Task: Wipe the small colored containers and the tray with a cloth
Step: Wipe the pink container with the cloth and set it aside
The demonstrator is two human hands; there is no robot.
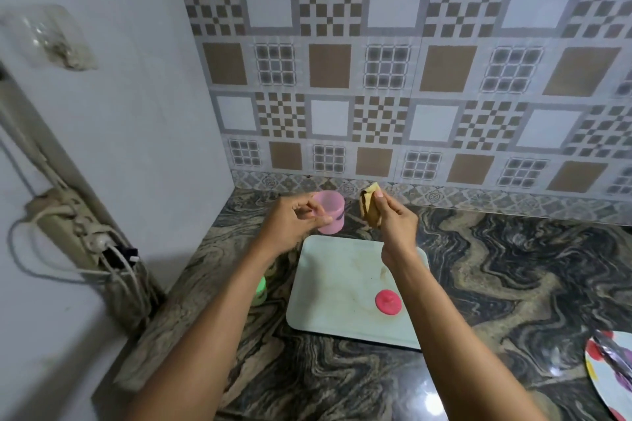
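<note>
Wide open across the marble counter (pixel 513 267) between tray (pixel 328 284) and dotted plate (pixel 602 386). Hemmed in left of the tray by green container (pixel 261 290), side wall (pixel 136 147) and cable bundle (pixel 113 260).

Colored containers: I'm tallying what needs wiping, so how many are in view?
2. The pink container is gripped by the left hand beyond the tray's far edge. The green container sits left of the tray, mostly hidden behind the left forearm. Others could be hidden.

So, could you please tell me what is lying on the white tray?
A pink lid lies on the tray, near its front right, among brownish stains. The right forearm covers the tray's right edge, so anything there is hidden.
</note>
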